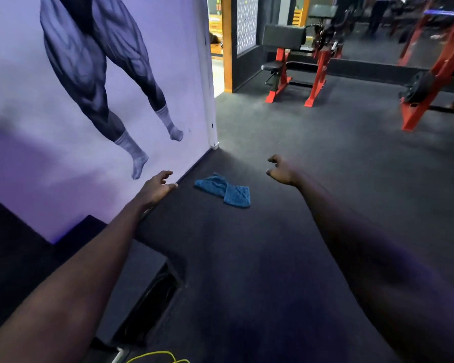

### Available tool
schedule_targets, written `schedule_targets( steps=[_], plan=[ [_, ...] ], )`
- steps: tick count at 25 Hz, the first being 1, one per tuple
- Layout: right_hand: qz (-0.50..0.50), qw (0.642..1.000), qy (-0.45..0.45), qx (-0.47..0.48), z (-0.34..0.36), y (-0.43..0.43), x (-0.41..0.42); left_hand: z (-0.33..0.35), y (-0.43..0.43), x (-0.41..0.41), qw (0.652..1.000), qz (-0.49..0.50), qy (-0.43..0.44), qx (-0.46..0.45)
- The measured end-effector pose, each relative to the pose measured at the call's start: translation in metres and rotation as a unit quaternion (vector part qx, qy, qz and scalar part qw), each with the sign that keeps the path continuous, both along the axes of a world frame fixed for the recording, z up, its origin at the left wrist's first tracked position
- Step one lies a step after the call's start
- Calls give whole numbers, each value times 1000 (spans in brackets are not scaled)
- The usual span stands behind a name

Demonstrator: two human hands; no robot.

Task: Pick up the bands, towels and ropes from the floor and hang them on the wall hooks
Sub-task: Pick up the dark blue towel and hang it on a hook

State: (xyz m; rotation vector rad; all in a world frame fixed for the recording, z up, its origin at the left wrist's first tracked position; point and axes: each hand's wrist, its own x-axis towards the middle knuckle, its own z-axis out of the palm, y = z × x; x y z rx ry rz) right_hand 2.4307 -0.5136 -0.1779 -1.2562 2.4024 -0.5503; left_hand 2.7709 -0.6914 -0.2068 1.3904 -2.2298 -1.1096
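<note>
A blue towel (223, 190) lies crumpled on the dark rubber floor (286, 231), close to the foot of the wall. My left hand (156, 186) reaches out to the left of the towel, fingers apart, holding nothing. On the towel's right, my right hand (281, 171) is stretched forward with its fingers loosely curled and empty. Neither hand touches the towel. A thin yellow rope (160, 357) shows at the bottom edge of the view. No wall hooks are visible.
A purple wall (37, 142) with a mural of muscular legs runs along the left. A black box (142, 284) stands by it near me. Red and black gym machines (296, 61) and a weight rack (425, 90) stand farther back. A doorway (216, 48) opens beyond the wall.
</note>
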Motion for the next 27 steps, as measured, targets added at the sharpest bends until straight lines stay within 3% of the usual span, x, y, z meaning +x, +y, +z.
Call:
schedule_targets(
  steps=[13, 22, 27],
  plan=[
    [97, 992, 7, 82, -67, -321, -209, -73, -283, -179, 994, 92, -4, 64],
    [202, 969, 16, 140, -132, -534, -340, -139, -417, -300, 981, 152, -47, 111],
    [241, 948, -9, 208, -180, -639, -369, -204, -478, -348, 963, 196, -52, 180]
  ],
)
